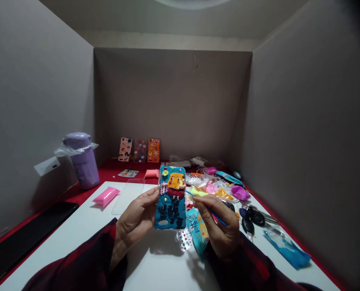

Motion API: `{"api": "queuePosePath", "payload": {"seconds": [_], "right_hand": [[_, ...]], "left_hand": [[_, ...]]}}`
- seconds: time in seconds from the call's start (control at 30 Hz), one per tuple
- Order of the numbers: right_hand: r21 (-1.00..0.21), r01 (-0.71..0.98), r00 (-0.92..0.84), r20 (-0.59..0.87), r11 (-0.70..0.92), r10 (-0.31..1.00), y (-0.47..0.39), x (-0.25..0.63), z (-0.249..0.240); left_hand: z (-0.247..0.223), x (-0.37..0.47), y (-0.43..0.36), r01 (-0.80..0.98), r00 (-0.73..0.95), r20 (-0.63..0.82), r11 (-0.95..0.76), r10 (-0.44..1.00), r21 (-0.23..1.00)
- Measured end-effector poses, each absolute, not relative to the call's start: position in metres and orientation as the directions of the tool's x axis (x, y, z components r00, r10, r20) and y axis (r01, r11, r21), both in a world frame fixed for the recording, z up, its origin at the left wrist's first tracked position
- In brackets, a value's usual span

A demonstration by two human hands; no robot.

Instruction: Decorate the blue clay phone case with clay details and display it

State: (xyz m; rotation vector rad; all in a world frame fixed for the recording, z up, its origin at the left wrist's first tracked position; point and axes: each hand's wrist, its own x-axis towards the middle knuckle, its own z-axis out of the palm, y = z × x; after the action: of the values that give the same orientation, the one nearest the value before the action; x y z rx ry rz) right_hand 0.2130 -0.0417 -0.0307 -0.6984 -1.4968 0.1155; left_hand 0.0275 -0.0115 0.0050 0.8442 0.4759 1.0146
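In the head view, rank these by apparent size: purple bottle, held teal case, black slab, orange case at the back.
1. Black slab
2. Teal case and purple bottle: too close to rank
3. Orange case

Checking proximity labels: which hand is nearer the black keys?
Right. The right hand is just left of the keys; the left hand is farther off, holding the phone case.

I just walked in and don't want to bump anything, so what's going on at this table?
A person holds a decorated blue phone case upright in the left hand. The right hand holds a thin blue tool, its tip by the case's right edge; whether it touches is unclear. A clear case and a pink packet lie to the left, colorful packets to the right. Three more decorated cases stand behind.
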Motion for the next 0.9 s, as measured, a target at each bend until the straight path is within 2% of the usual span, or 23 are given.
{"api": "queuePosePath", "payload": {"seconds": [0.2, 0.9], "right_hand": [[-0.504, 0.337, 0.110, 0.860, 0.795, 0.498, -0.0394, 0.2125, -0.0320], [-0.532, 0.330, 0.133, 0.844, 0.780, 0.519, -0.0370, 0.2122, -0.0335]], "left_hand": [[0.0066, 0.0279, -0.0120, -0.537, 0.459, 0.001, 0.277, 0.888, 0.796], [0.0047, 0.0262, -0.0135, -0.539, 0.485, 0.045, 0.258, 0.873, 0.802]]}}
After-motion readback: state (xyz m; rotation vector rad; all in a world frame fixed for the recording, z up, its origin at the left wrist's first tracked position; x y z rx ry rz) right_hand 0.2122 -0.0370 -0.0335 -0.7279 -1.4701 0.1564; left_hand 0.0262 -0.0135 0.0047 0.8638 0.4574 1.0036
